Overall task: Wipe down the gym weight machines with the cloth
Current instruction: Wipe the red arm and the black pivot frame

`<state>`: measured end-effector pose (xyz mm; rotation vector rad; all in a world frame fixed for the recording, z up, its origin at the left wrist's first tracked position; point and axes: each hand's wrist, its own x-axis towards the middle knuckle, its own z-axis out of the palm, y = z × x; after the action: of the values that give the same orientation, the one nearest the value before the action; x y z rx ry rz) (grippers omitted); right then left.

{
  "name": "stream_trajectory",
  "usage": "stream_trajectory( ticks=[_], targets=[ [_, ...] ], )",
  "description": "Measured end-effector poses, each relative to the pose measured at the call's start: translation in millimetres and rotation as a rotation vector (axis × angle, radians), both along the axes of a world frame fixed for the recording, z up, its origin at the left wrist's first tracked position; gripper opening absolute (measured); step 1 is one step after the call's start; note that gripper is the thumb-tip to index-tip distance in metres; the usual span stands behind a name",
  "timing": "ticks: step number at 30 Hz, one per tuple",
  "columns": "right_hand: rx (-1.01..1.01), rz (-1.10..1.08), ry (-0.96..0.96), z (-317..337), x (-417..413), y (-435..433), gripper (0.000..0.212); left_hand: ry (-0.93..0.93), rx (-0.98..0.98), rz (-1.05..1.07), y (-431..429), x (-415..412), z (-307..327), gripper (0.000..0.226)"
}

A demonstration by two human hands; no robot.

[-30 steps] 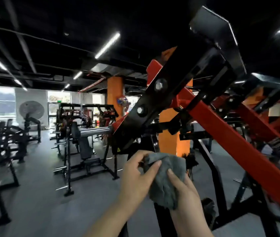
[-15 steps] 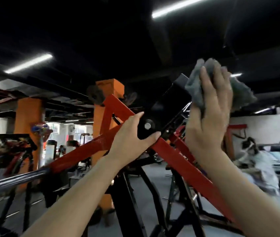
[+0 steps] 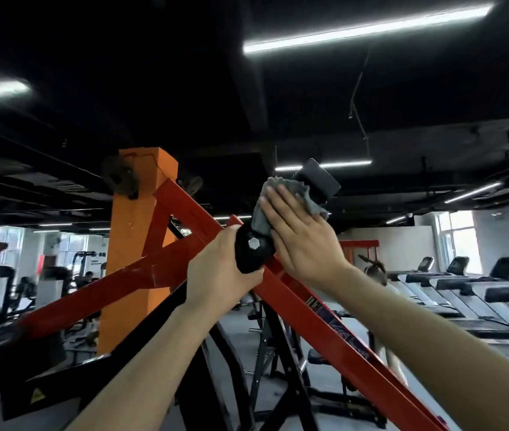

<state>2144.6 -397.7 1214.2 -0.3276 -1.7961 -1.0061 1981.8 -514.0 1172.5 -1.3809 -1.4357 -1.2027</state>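
A red and black weight machine (image 3: pixel 318 318) rises in front of me, its red beams crossing at a black bracket (image 3: pixel 251 250) with a hex bolt. My left hand (image 3: pixel 216 275) grips the lower end of that bracket, fingers curled round its edge. My right hand (image 3: pixel 300 241) lies flat with straight fingers, pressing a grey cloth (image 3: pixel 281 197) against the bracket's upper arm. The cloth bunches above and beside my fingertips. A black plate (image 3: pixel 320 180) caps the arm just above the cloth.
An orange pillar (image 3: pixel 138 244) stands behind the machine on the left. A row of treadmills (image 3: pixel 464 287) lines the right side near windows. Other black gym machines (image 3: pixel 23 293) fill the far left. A person (image 3: pixel 377 275) is partly visible behind the red beam.
My left hand went from resting on the black bracket to gripping its lower end. My right hand brought the cloth down from the top plate and flattened it against the bracket arm.
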Motion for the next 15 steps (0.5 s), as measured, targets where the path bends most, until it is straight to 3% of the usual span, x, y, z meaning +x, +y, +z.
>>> stream_trajectory(
  ticks=[4,11,15],
  targets=[
    [0.105,-0.108,0.012,30,31,9,0.059,0.028,0.025,-0.012,6,-6,0,0.081],
    [-0.17,0.38,0.478,-2,-34,-15,0.048,0.009,-0.051,-0.033,-9,-27,-21,0.087],
    [-0.23,0.44,0.427,-18,-51,-31,0.052,-0.018,-0.063,0.016,-17,-33,-33,0.087]
  ],
)
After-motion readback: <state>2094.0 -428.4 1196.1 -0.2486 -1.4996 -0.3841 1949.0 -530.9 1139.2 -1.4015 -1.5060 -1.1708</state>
